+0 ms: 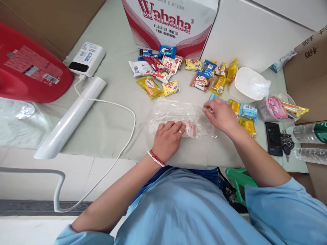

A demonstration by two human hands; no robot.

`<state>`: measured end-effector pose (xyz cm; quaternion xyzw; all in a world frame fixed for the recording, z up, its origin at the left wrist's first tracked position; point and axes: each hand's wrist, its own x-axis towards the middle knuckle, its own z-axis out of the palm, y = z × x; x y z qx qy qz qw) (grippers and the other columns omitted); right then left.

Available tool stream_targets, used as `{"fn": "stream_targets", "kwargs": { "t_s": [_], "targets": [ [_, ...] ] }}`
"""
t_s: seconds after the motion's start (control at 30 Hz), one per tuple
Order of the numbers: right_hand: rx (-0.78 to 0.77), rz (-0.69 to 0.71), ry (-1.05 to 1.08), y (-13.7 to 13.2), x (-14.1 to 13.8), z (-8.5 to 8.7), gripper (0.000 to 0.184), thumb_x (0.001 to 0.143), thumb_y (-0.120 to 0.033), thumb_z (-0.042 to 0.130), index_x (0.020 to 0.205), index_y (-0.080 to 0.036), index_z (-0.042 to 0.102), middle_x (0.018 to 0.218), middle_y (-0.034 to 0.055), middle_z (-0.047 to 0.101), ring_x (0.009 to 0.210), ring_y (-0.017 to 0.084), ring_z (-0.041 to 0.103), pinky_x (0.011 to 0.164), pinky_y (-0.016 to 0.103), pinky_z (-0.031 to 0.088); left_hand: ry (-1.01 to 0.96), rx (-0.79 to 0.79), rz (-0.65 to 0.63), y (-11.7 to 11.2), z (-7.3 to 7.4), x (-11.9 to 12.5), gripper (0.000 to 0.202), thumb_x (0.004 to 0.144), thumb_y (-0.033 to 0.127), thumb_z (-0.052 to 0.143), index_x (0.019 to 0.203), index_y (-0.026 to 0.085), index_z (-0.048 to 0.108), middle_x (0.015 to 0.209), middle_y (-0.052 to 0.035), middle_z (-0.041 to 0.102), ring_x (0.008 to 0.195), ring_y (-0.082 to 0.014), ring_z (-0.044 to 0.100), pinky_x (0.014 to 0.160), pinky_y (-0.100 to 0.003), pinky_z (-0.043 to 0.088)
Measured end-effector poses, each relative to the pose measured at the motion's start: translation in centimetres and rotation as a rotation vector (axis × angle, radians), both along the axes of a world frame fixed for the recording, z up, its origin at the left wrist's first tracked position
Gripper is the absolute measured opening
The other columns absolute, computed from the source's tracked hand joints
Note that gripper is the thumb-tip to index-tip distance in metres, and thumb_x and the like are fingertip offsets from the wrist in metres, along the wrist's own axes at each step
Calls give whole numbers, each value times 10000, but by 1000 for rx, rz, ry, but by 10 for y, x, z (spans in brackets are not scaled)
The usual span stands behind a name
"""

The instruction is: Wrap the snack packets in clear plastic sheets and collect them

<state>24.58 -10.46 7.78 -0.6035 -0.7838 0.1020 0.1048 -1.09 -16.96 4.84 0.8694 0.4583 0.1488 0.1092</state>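
Note:
A clear plastic bag [176, 104] lies crinkled on the table in front of me, with a pink snack packet [188, 129] inside or beneath its film. My left hand [167, 141] rests over the packet, its fingers together and bent down onto it; the thumb is hidden. At the bag's right end, my right hand [221, 115] is curled with thumb and forefinger drawn together at the film. Just beyond the bag are a yellow snack packet [171, 88] and a larger yellow-green packet [150, 87]. A light blue packet [248, 112] lies right of my right hand.
Several wrapped snacks stand before the Wahaha carton [171, 23]. To the right are a white tub [245, 85], a clear snack container [277, 109], a phone [274, 139], keys and bottles. At left lie a plastic film roll [71, 117], a white device [87, 58], its cable and a red container [33, 64].

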Motion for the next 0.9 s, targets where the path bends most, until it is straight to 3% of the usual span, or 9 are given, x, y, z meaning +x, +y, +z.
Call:
{"fn": "stream_targets", "kwargs": {
  "t_s": [0.1, 0.2, 0.3, 0.37, 0.43, 0.53, 0.67, 0.8, 0.9],
  "targets": [
    [-11, 136, -21, 37, -28, -8, 430, 994, -352, 590, 1357, -125, 632, 1241, 183, 656, 1177, 353, 555, 989, 469, 463, 29, 22, 18, -5, 2, 1, 402, 1069, 199, 390, 1357, 240, 668, 1395, -72, 714, 1103, -286, 623, 821, -464, 442],
    [-130, 129, -86, 66, -52, -23, 616, 886, -431, 754, 1387, -105, 601, 1228, 195, 661, 1181, 374, 548, 976, 468, 471, 51, -4, 28, -10, 3, 3, 417, 1054, 178, 403, 1385, 244, 649, 1432, -84, 690, 1069, -280, 642, 815, -456, 470],
    [-313, 106, -68, 83, -63, -25, 422, 829, -363, 797, 1167, -129, 706, 1001, 119, 706, 1004, 294, 606, 866, 371, 472, 90, -66, 32, -12, 2, 5, 445, 1042, 159, 402, 1421, 236, 621, 1498, -81, 644, 1020, -261, 671, 785, -427, 506],
    [-413, 119, 9, 88, -63, -17, 224, 838, -295, 762, 999, -140, 736, 856, 57, 687, 835, 210, 598, 768, 307, 432, 103, -104, 39, -13, 0, 6, 463, 1038, 157, 391, 1442, 242, 602, 1537, -66, 614, 964, -244, 687, 732, -407, 517],
    [-456, 147, 95, 88, -61, -5, 151, 846, -273, 743, 919, -141, 735, 775, 16, 648, 722, 155, 552, 700, 279, 380, 90, -113, 47, -14, -2, 5, 482, 1034, 160, 381, 1460, 257, 584, 1550, -55, 603, 924, -229, 696, 694, -389, 523],
    [-425, 194, 171, 77, -58, 16, 149, 863, -277, 735, 943, -151, 738, 720, -21, 598, 653, 121, 505, 660, 258, 339, 51, -99, 52, -14, -4, 4, 513, 1022, 157, 374, 1485, 274, 563, 1545, -55, 607, 907, -213, 705, 685, -364, 536],
    [-272, 304, 168, 34, -58, 32, 146, 930, -255, 657, 993, -168, 756, 749, -2, 622, 687, 143, 553, 695, 261, 380, 54, -143, 59, -14, -2, 7, 501, 1031, 156, 360, 1473, 259, 574, 1552, -69, 598, 893, -221, 725, 636, -361, 528],
    [-166, 477, 193, -20, -59, 16, 334, 1021, -232, 505, 1257, -186, 735, 911, 74, 669, 817, 195, 626, 747, 283, 460, 33, -228, 98, -10, 0, 5, 432, 1063, 200, 357, 1374, 234, 655, 1395, -103, 703, 893, -244, 754, 665, -358, 555],
    [-118, 470, 268, -49, -58, -9, 446, 1071, -231, 402, 1460, -200, 620, 997, 101, 670, 883, 201, 633, 796, 292, 511, -134, -270, 53, -4, -5, -9, 411, 1032, 187, 395, 1284, 252, 714, 1331, -76, 739, 1048, -237, 758, 850, -358, 606]
  ]
}}
